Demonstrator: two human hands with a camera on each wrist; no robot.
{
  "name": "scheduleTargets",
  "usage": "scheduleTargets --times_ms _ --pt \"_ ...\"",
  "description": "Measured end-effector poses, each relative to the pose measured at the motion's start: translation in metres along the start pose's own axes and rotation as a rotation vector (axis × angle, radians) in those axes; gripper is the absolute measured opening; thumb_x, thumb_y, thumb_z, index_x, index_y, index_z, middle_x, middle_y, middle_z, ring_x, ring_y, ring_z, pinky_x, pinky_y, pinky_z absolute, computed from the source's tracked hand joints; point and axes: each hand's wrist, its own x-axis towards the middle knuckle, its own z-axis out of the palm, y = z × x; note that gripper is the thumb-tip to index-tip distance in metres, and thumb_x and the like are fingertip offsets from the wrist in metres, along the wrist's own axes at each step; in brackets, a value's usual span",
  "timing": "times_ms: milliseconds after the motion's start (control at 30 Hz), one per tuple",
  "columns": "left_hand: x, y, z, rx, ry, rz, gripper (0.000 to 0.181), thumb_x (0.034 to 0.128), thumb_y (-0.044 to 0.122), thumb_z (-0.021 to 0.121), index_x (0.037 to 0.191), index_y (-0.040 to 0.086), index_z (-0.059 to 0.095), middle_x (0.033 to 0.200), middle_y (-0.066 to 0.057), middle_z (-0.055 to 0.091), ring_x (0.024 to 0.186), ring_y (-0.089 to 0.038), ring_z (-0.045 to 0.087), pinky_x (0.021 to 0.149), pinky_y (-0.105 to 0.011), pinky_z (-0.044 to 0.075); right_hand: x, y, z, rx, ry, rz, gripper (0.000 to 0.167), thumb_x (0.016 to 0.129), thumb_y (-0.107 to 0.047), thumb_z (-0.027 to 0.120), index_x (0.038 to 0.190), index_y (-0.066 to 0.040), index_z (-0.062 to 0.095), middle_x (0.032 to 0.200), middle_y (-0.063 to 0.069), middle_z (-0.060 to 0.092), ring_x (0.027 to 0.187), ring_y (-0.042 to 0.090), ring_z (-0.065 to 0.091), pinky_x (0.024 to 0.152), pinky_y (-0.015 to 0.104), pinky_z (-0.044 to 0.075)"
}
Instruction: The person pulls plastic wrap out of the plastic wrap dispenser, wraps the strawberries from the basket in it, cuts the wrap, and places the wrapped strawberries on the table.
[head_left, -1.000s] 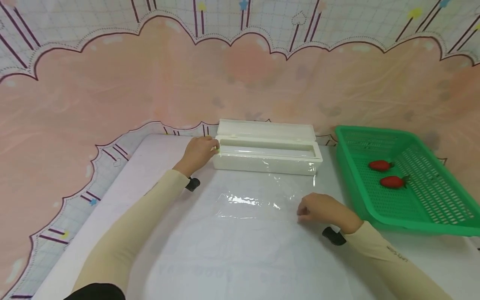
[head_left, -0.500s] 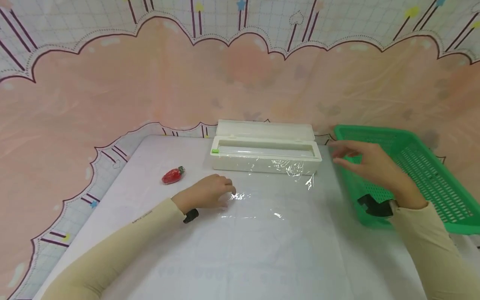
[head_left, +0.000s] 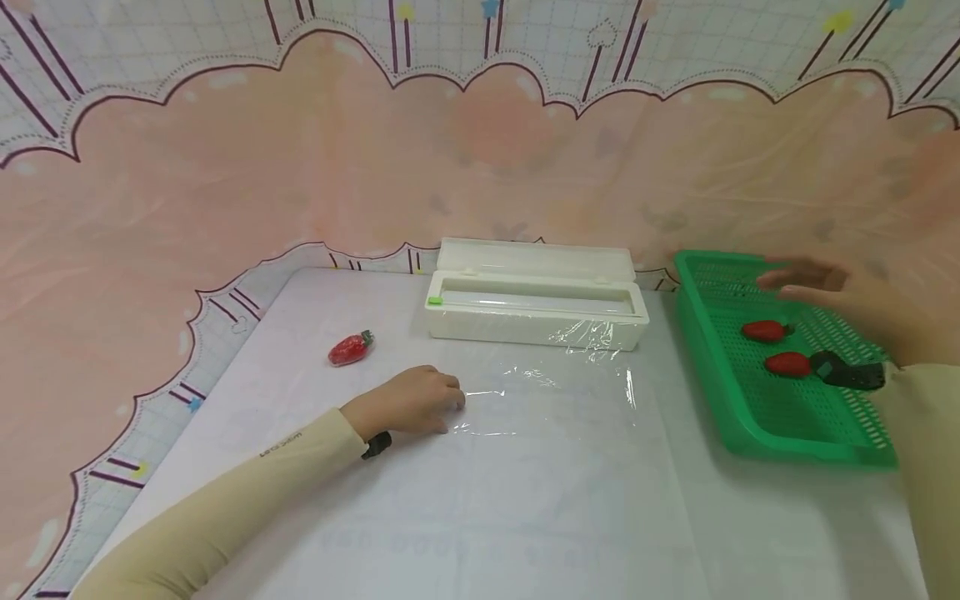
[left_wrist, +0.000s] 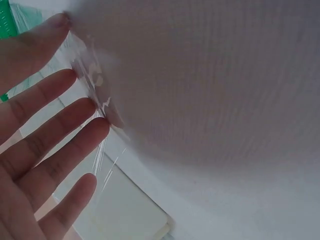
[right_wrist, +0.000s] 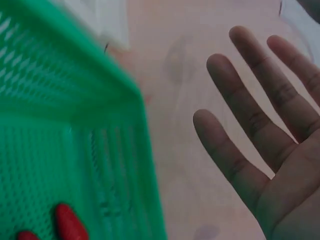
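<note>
My left hand (head_left: 408,402) lies at the left edge of a sheet of clear cling film (head_left: 536,379) on the table. In the left wrist view its fingers (left_wrist: 55,125) are fairly straight and spread, with the tips touching the film. My right hand (head_left: 840,296), blurred, hovers over the far right of the green basket (head_left: 708,392). Its fingers (right_wrist: 235,155) are extended and hold nothing. Two red strawberries, one nearer the back (head_left: 763,331) and one lower (head_left: 787,364), lie in the basket. On the table at left rests a shiny, apparently film-wrapped strawberry (head_left: 350,348).
A white cling film dispenser (head_left: 532,327) stands at the back with its lid (head_left: 536,260) raised. A green slider (head_left: 435,301) sits at its left end, and film drapes over its front. Behind the table hangs a patterned peach cloth (head_left: 495,158).
My left hand has left the dispenser's left end and moved down to the film's edge, uncovering the strawberry at left. My right hand has moved from the film's right side to above the basket.
</note>
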Motion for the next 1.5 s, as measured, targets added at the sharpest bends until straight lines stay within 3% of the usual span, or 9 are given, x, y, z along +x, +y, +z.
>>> scheduleTargets --times_ms 200,300,533,667,833,967,1200,1400,1500 --pt "0.002 -0.002 0.002 0.029 -0.037 -0.007 0.034 0.0796 0.031 0.072 0.110 0.020 0.063 0.106 -0.001 0.063 0.102 -0.019 0.059 0.097 -0.039 0.045 -0.014 0.044 -0.008 0.017 0.065 -0.035 0.043 0.097 -0.007 0.047 0.139 -0.011 0.042 0.107 -0.027 0.064 0.093 -0.012 0.059 0.077 0.003 0.040" --pt "0.002 -0.003 0.003 0.083 -0.038 0.006 0.036 0.0812 0.035 0.070 0.113 0.021 0.060 0.106 0.000 0.061 0.103 -0.020 0.057 0.096 -0.039 0.044 -0.019 0.063 -0.007 0.080 0.096 -0.037 0.039 0.097 -0.005 0.046 0.135 -0.016 0.047 0.106 -0.026 0.064 0.091 -0.011 0.061 0.075 0.005 0.045" --pt "0.003 -0.005 0.005 0.123 -0.018 0.031 0.035 0.0819 0.035 0.066 0.112 0.020 0.057 0.102 0.000 0.057 0.097 -0.019 0.055 0.090 -0.037 0.044 -0.022 0.098 -0.003 0.618 0.071 -0.117 0.039 0.096 0.007 0.038 0.126 -0.013 0.054 0.111 -0.009 0.068 0.098 0.001 0.065 0.076 0.014 0.051" --pt "0.003 -0.006 0.006 0.107 -0.008 0.029 0.033 0.0803 0.032 0.064 0.110 0.020 0.055 0.100 0.001 0.055 0.092 -0.016 0.052 0.086 -0.034 0.043 -0.018 0.113 -0.003 0.629 0.072 -0.077 0.038 0.096 0.004 0.041 0.127 -0.015 0.053 0.112 -0.011 0.067 0.097 -0.001 0.064 0.075 0.015 0.052" --pt "0.003 -0.008 0.008 0.099 0.012 0.029 0.034 0.0782 0.032 0.064 0.109 0.021 0.055 0.099 0.002 0.055 0.091 -0.016 0.051 0.083 -0.033 0.043 -0.013 0.116 -0.006 0.489 0.058 -0.002 0.040 0.096 0.002 0.045 0.128 -0.021 0.051 0.112 -0.018 0.063 0.097 -0.006 0.061 0.075 0.013 0.051" --pt "0.002 -0.009 0.011 0.099 0.005 0.025 0.037 0.0788 0.033 0.065 0.112 0.020 0.054 0.103 0.001 0.056 0.094 -0.017 0.052 0.086 -0.035 0.044 -0.013 0.113 -0.008 0.271 0.053 0.094 0.041 0.096 -0.004 0.049 0.125 -0.032 0.048 0.107 -0.029 0.058 0.094 -0.014 0.056 0.072 0.010 0.048" --pt "0.001 -0.007 0.009 0.080 0.028 0.042 0.038 0.0779 0.032 0.066 0.112 0.019 0.055 0.102 0.000 0.056 0.093 -0.017 0.052 0.086 -0.036 0.045 -0.018 0.130 -0.009 0.117 -0.064 0.164 0.044 0.095 -0.006 0.052 0.122 -0.039 0.043 0.105 -0.037 0.052 0.091 -0.019 0.051 0.068 0.013 0.047" --pt "0.000 -0.007 0.009 0.079 0.009 0.016 0.037 0.0803 0.033 0.065 0.114 0.020 0.055 0.104 0.000 0.056 0.097 -0.017 0.052 0.091 -0.038 0.044 -0.017 0.131 -0.004 -0.025 -0.086 0.214 0.039 0.090 -0.014 0.061 0.127 -0.016 0.048 0.103 -0.042 0.045 0.091 -0.025 0.041 0.068 0.009 0.042" --pt "0.001 -0.006 0.009 0.070 0.002 0.008 0.037 0.0812 0.033 0.065 0.115 0.020 0.056 0.106 0.000 0.057 0.098 -0.018 0.053 0.093 -0.039 0.044 -0.016 0.129 -0.003 -0.112 -0.107 0.270 0.053 0.088 -0.024 0.065 0.132 -0.003 0.043 0.102 -0.044 0.038 0.095 -0.023 0.036 0.074 0.013 0.040"
